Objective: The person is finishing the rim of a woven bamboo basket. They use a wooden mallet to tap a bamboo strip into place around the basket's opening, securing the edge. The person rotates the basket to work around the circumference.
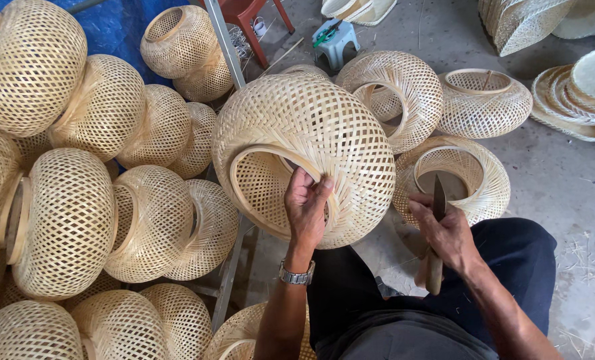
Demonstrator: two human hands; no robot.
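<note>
My left hand (305, 207) grips the rim of a round woven bamboo lampshade (311, 127), thumb outside and fingers inside its opening, holding it up in front of me. My right hand (446, 230) is shut on a knife (437, 240) with a wooden handle and a dark blade that points up. The knife is to the right of the held lampshade and apart from it. A watch sits on my left wrist. My dark trousers fill the lower right.
Several finished woven lampshades (71, 213) are stacked on the left on a metal rack (229, 267). Three more lampshades (481, 103) lie on the concrete floor ahead. Flat woven discs (577, 93) are piled at right. A small stool (336, 40) and red chair legs stand behind.
</note>
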